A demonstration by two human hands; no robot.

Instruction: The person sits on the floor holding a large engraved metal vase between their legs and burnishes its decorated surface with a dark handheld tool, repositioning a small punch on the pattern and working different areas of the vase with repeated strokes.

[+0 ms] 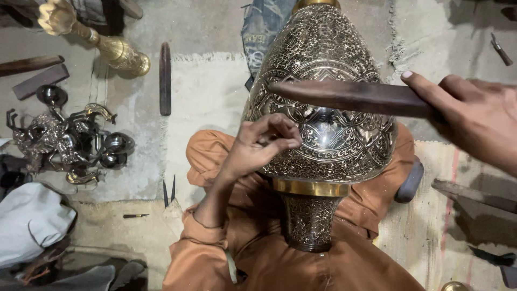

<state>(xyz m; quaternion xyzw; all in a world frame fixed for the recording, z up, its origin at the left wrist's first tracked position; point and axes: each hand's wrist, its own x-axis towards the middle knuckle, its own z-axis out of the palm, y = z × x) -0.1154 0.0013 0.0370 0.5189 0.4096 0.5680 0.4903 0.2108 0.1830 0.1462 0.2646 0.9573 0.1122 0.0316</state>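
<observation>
Where the person sits, the floor [210,24] is bare grey concrete, partly covered by a pale woven mat [207,102] with a fringed far edge and a second rug [431,215] with a faint red stripe at 3 o'clock. At 9 o'clock lies a heap of small dark and brass metal fittings [70,141], and at 11 o'clock a brass stand [94,36] lies tipped on its side. 2 thin pointed tools [168,191] rest on the mat at 8 o'clock, with a dark file-like bar [165,78] farther out.

The engraved brass vase [323,113] lies across the lap, over orange cloth [253,237]. Its long axis runs from 6 o'clock to 12 o'clock: the narrow foot points toward the person, the tapering neck points away. A smooth gold band rings it just above the foot.

The left hand [258,145] comes up from 7 o'clock with the wrist bent, fingertips pinched together in a narrow grip against the vase's left flank; what they pinch is too small to tell. The right hand [474,116] enters from 3 o'clock, its grip wrapped around a dark wooden mallet [350,96], index finger extended along the shaft. The mallet lies nearly level above the vase's belly, its tip toward 9 o'clock.
</observation>
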